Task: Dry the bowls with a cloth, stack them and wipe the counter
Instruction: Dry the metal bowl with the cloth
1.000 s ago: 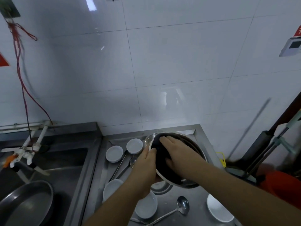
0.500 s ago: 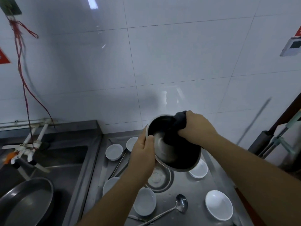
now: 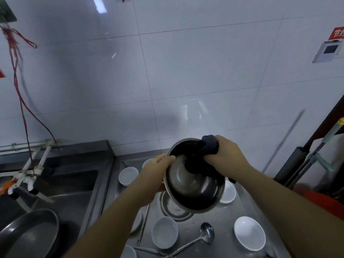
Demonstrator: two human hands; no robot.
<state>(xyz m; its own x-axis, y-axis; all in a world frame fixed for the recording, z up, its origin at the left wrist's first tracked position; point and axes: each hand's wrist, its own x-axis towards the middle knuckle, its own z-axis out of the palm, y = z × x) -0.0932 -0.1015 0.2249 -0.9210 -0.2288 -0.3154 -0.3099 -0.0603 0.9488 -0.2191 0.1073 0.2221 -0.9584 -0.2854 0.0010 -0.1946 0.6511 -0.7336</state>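
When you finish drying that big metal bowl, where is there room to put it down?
Bare steel shows between the ladle and the right white bowl. The counter's left side is crowded with small white dishes and utensils. Another metal bowl sits underneath.

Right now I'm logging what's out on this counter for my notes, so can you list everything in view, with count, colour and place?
Steel bowl: one, silver, held tilted above the counter.
Cloth: one, dark, draped over the bowl's far rim and into it.
Second steel bowl: one, silver, on the counter under the held one.
Small bowls: at least seven, white, spread on the counter, some partly hidden.
Ladle: one, silver, near front of counter; other long utensils lie at left.
Pan: one, grey, in the sink at left.
Taps: white pipes over the sink.
Red cord: hanging on the tiled wall.
Left hand: grip on the bowl's left rim.
Right hand: grip on the cloth.
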